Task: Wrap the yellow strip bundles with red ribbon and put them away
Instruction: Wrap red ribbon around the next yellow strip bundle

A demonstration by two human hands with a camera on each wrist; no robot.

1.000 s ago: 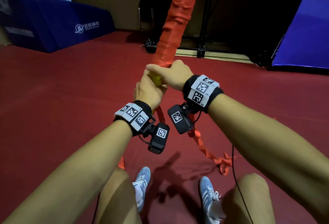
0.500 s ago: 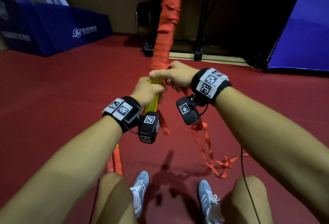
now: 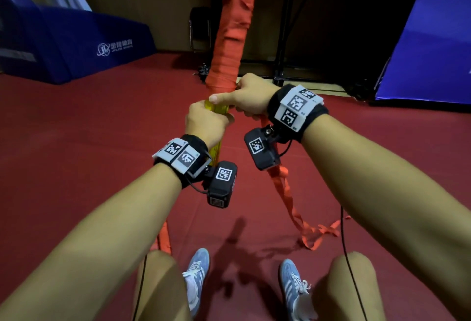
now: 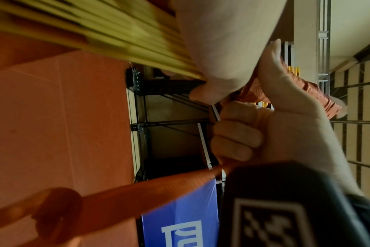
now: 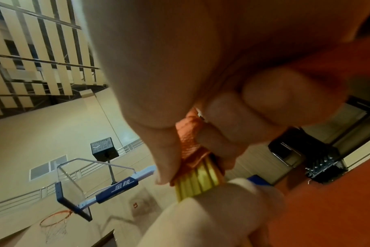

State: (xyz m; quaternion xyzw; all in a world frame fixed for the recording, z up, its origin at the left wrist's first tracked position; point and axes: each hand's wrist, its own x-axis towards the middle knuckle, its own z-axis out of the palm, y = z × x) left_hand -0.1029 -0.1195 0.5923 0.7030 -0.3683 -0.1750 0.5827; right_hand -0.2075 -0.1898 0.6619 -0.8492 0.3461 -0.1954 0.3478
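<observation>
The left hand [image 3: 206, 124] and right hand [image 3: 251, 97] clench a long, upright yellow strip bundle [image 3: 219, 109], held out in front of the person above the red floor [image 3: 76, 155].

The strips show bare only in a short band between the fists and just below the left wrist. Above the right hand they are covered in tight, wrinkled turns of red ribbon [image 3: 233, 30] running up out of view. The left grip grasps the bare strips. The right grip grasps the wrap's lower edge, thumb laid across. A loose ribbon tail [image 3: 285, 193] hangs down and trails crumpled on the floor.
</observation>
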